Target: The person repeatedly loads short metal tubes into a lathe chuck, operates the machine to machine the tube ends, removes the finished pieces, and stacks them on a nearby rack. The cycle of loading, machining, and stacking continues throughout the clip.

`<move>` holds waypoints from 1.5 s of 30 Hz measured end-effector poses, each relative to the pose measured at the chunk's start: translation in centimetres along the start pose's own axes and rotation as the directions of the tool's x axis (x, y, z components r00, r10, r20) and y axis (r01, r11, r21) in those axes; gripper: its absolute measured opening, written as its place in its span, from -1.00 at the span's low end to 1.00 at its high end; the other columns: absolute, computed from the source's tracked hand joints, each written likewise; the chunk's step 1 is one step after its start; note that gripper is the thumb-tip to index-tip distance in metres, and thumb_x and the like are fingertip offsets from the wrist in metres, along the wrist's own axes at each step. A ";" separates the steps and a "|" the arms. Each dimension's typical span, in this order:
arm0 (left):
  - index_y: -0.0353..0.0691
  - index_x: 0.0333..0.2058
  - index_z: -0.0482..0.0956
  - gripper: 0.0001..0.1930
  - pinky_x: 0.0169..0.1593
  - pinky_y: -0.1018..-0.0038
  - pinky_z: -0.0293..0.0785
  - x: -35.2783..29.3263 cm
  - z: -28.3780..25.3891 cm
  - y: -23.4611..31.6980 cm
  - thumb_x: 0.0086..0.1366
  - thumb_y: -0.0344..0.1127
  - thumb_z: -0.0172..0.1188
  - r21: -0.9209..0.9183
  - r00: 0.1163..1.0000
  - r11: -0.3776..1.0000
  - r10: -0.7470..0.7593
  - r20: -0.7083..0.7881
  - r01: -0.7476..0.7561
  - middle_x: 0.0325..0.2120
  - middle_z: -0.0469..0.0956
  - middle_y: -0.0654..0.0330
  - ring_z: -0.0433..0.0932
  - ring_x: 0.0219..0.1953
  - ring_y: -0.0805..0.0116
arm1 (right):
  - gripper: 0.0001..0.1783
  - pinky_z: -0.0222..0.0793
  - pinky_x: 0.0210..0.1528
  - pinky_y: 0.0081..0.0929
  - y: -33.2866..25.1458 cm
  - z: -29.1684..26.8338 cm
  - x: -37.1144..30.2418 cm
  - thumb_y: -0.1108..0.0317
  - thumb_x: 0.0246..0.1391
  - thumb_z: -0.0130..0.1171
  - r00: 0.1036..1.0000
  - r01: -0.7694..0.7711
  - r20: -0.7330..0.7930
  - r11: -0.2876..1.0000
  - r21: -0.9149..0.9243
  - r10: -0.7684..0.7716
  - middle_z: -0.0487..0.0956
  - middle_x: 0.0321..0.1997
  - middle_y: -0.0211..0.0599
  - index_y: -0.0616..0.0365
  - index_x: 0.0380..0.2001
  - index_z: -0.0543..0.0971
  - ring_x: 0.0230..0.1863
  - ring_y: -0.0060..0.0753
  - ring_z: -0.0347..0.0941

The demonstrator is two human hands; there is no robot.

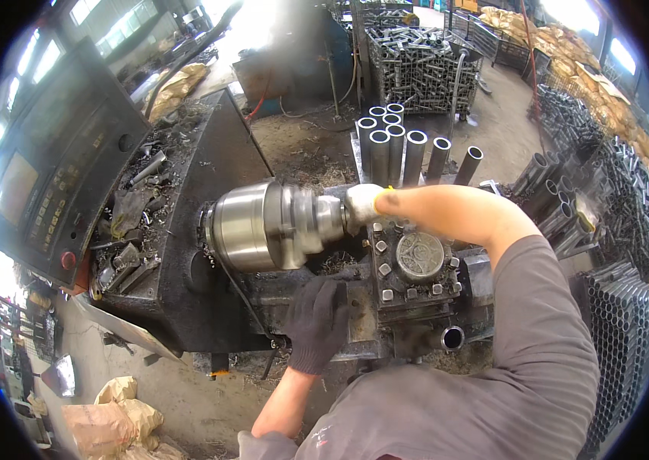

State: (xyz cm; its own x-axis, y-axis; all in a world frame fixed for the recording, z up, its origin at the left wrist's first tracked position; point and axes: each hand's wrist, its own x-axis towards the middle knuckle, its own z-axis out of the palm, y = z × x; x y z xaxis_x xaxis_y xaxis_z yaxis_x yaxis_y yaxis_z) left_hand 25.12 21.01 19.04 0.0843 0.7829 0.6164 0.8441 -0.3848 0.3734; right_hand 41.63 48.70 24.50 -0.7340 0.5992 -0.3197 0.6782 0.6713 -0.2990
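Observation:
A lathe's steel chuck (pixel 244 226) stands at the middle left, its round body sharp while the stepped jaws (pixel 313 222) on its right are smeared by motion. Against the right end of those jaws is my right hand (pixel 363 207), in a white glove with a yellow cuff, its fingers closed. What it grips is hidden. My left hand (pixel 315 322), in a dark knit glove, rests on the near side of the lathe bed below the chuck; its fingertips are out of sight. Right of it sits a square tool post (pixel 416 268) with bolts and a round cap.
Upright steel tubes (pixel 415 157) stand behind the tool post. One tube end (pixel 453 337) shows near my body. A control panel (pixel 48 169) and chip-covered ledge (pixel 140 207) lie left. Stacked tubes (pixel 619 345) are at right; a full wire crate (pixel 420 73) stands behind.

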 end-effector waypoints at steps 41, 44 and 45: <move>-0.12 0.08 0.66 -0.40 0.04 0.16 0.66 2.9 2.9 13.3 0.18 0.11 0.52 -0.520 0.656 0.705 0.103 0.748 0.482 -0.11 0.76 0.01 0.77 -0.09 -0.01 | -0.33 0.72 -0.20 -0.34 -4.7 -2.7 -31.3 0.48 0.08 0.34 0.868 0.081 -0.480 0.990 -0.116 -0.127 0.68 0.21 0.07 0.24 0.32 0.53 -0.08 -0.12 0.75; -0.25 0.07 0.70 -0.49 0.05 0.27 0.68 8.6 -0.8 13.1 0.25 -0.07 0.51 -0.432 0.529 0.789 0.163 0.833 0.436 -0.10 0.78 -0.02 0.78 -0.08 0.20 | -0.59 0.66 -0.46 -0.45 -9.6 -0.8 -31.0 0.34 0.15 0.31 0.849 0.004 -0.405 0.769 -0.639 -0.341 0.60 0.01 -0.13 0.20 0.05 0.56 -0.28 -0.34 0.64; -0.27 0.03 0.72 -0.51 0.05 0.30 0.69 10.3 -1.5 13.0 0.26 -0.05 0.50 -0.408 0.493 0.825 0.187 0.850 0.390 -0.10 0.78 -0.03 0.78 -0.12 0.20 | -0.64 0.65 -0.44 -0.44 -9.4 -0.7 -30.7 0.26 0.14 0.31 0.845 0.060 -0.324 0.678 -0.733 -0.425 0.58 -0.06 -0.20 0.18 -0.03 0.58 -0.31 -0.37 0.60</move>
State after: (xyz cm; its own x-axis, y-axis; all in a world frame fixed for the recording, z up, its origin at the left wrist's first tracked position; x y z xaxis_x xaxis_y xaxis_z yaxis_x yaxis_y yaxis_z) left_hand 36.16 23.32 31.23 0.6493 0.7293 -0.2155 0.5134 -0.2113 0.8318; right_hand 57.74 24.28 37.74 -0.9199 0.3630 0.1482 0.3902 0.8105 0.4368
